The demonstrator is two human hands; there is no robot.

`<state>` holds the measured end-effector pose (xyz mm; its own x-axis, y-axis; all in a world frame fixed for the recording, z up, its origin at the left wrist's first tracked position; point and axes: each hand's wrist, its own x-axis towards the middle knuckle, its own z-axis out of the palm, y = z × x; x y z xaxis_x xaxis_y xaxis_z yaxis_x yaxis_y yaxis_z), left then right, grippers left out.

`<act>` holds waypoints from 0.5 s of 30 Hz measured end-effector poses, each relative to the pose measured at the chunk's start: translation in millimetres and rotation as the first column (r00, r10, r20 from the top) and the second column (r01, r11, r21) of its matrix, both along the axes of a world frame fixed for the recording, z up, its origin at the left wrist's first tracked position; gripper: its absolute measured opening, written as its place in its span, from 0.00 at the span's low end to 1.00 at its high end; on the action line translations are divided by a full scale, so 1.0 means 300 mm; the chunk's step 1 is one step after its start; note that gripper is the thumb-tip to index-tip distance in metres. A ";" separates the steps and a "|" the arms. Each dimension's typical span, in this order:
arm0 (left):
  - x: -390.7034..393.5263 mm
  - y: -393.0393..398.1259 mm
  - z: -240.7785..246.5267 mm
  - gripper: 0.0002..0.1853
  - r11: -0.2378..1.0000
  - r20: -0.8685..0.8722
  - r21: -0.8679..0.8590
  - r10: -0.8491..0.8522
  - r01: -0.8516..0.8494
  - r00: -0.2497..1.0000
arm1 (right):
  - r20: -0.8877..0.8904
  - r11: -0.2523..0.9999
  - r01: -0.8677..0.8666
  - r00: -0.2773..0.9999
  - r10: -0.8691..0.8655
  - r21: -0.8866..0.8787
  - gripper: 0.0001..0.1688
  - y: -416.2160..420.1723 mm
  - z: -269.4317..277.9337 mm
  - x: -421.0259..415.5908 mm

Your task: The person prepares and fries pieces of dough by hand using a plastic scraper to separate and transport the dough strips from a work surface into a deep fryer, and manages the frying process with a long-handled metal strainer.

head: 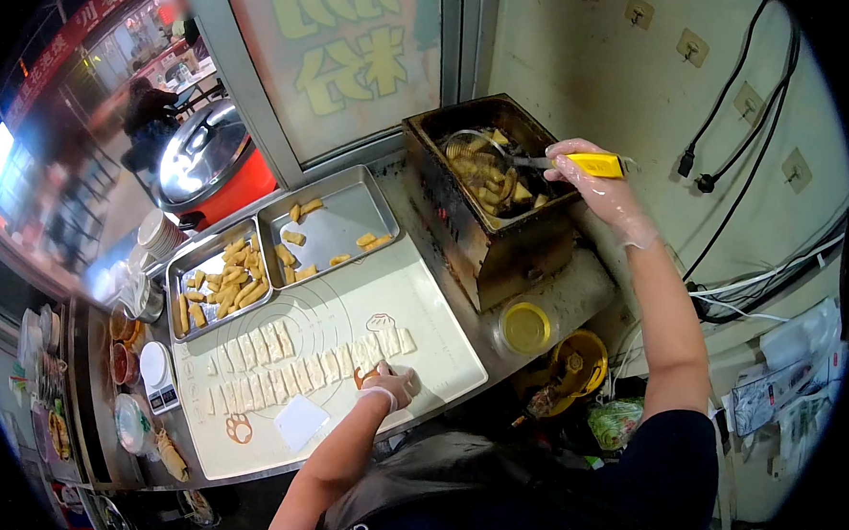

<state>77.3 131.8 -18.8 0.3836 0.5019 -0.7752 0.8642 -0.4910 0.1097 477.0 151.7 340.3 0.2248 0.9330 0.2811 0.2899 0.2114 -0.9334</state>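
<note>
In a clear plastic glove, my right hand (596, 184) grips the yellow handle (594, 164) of a wire skimmer. Its wire bowl (474, 151) rests over fried dough pieces (504, 186) in the oil of a metal deep fryer (483, 239). My gloved left hand (391, 388) lies at the near edge of a long row of raw dough strips (318, 371) on a pale baking mat (435, 337); whether it holds anything cannot be told. A shorter row of strips (262, 348) lies behind. Left of this hand is a white dough scraper (302, 423).
Two metal trays (381, 198) with fried pieces (233, 276) stand behind the mat. A white kitchen scale (156, 373) and sauce bowls (124, 363) are at left. Near the fryer stands a yellow-rimmed container (527, 328). Cables (748, 131) hang on the right wall.
</note>
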 end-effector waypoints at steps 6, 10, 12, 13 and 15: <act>0.039 0.005 0.221 0.36 0.995 -0.025 -0.093 0.030 -0.033 0.999 | 0.327 0.996 0.056 0.942 -0.074 0.065 0.11 0.069 -0.119 0.056; -0.014 0.005 0.043 0.38 0.995 0.032 -0.054 0.090 -0.088 0.995 | 0.730 0.939 -0.129 0.665 -0.158 0.320 0.14 0.120 -0.104 0.042; -0.021 0.002 -0.018 0.40 0.999 0.031 0.031 0.034 -0.035 0.999 | 0.711 0.967 -0.149 0.702 -0.044 0.206 0.11 0.163 -0.159 0.068; -0.004 -0.002 0.019 0.40 0.999 0.018 0.037 0.026 -0.027 0.999 | 0.696 0.977 -0.154 0.718 0.006 0.150 0.10 0.184 -0.196 0.093; 0.025 0.002 0.107 0.39 1.000 -0.006 0.010 0.010 -0.010 1.000 | 0.607 0.985 -0.173 0.780 0.151 -0.022 0.12 0.219 -0.261 0.167</act>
